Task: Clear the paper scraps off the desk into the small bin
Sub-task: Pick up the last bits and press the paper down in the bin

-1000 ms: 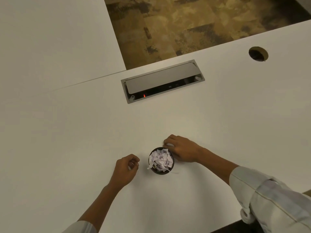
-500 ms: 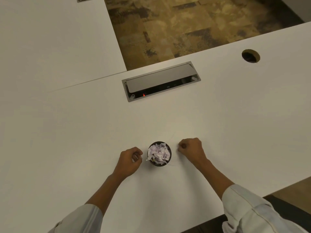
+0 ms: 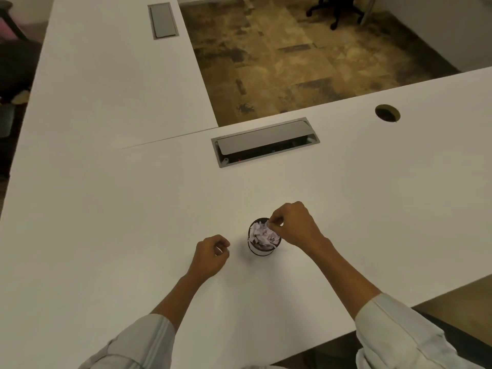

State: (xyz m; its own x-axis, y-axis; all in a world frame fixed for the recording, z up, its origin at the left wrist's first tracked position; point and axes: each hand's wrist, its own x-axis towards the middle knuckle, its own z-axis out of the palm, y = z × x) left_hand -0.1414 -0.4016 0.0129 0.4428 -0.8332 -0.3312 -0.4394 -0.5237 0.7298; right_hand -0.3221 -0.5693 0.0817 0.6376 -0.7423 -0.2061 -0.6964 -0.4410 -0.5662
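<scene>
A small dark round bin (image 3: pixel 262 250) stands on the white desk (image 3: pixel 133 222), heaped with white paper scraps (image 3: pixel 262 233). My right hand (image 3: pixel 295 225) hovers over the bin's right rim, thumb and fingers pinched on a small paper scrap above the heap. My left hand (image 3: pixel 211 254) rests on the desk just left of the bin, curled into a loose fist; something pale shows between its fingers, but I cannot tell what it is. No loose scraps show on the desk surface.
A grey cable hatch (image 3: pixel 266 142) with its flap partly raised is set into the desk beyond the bin. A round cable hole (image 3: pixel 387 112) lies at the far right. A second hatch (image 3: pixel 163 20) sits in the left wing. An office chair base (image 3: pixel 335 9) stands on the floor.
My right hand has lifted from the desk right of the bin and moved over its rim, pinching a scrap. My left hand stayed curled beside the bin. The view has tilted up.
</scene>
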